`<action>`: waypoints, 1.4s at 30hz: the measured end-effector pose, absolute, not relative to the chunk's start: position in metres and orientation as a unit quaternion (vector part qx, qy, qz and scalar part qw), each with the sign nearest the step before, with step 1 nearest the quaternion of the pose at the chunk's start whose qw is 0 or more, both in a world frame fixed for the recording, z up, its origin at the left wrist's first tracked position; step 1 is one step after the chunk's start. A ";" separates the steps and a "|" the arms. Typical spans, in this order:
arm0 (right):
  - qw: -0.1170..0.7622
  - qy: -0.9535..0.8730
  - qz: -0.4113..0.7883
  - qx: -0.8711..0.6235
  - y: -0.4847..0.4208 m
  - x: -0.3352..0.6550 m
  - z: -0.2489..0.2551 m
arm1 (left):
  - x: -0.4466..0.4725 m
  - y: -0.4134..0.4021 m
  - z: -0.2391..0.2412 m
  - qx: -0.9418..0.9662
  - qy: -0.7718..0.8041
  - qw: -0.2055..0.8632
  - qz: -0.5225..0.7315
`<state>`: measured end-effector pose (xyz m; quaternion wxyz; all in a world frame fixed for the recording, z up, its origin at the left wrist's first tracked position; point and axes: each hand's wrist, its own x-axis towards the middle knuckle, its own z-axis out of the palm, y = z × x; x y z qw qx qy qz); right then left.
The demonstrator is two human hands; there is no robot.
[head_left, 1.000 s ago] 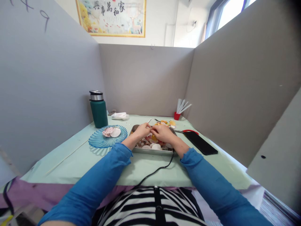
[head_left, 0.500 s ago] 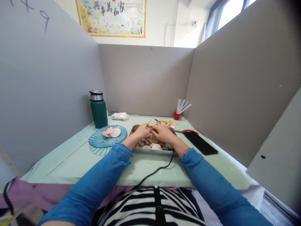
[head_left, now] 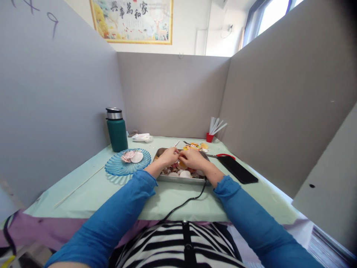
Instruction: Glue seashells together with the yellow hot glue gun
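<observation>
Over a metal tray (head_left: 182,179) of seashells (head_left: 185,174), my two hands meet with fingertips close together. My left hand (head_left: 169,156) has its fingers bent and closed; a thin white stick (head_left: 176,143) pokes up beside its fingertips. My right hand (head_left: 193,158) is curled inward from the other side, its fingers closed against the left ones. Whatever lies between the fingertips is too small and covered to make out. Shells of white, brown and orange tones fill the tray below. A black cord (head_left: 184,204) runs from near my right wrist down to the table's front edge.
On the left stand a blue glass plate (head_left: 111,165) with several shells and a green bottle (head_left: 117,132). To the right lie a black phone (head_left: 237,169) and red-handled scissors (head_left: 226,155). Behind are a red cup (head_left: 210,138) of white sticks and colourful pieces (head_left: 192,146). Grey partitions (head_left: 173,93) enclose the table.
Both hands stay at the same place over the tray, with only slight finger movement. Nothing else has visibly moved.
</observation>
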<state>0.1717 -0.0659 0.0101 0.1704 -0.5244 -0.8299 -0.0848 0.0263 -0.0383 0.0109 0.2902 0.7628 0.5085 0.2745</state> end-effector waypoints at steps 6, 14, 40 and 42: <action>0.170 -0.832 -0.078 -0.522 -0.066 0.171 0.010 | 0.026 -0.041 0.013 0.774 0.509 0.260 0.274; 0.175 -0.834 -0.079 -0.517 -0.065 0.172 0.009 | 0.026 -0.037 0.010 0.778 0.504 0.264 0.265; 0.155 -0.833 -0.075 -0.526 -0.066 0.171 0.011 | 0.025 -0.037 0.011 0.793 0.507 0.218 0.258; 0.150 -0.832 -0.075 -0.529 -0.067 0.171 0.011 | 0.025 -0.036 0.010 0.799 0.505 0.204 0.255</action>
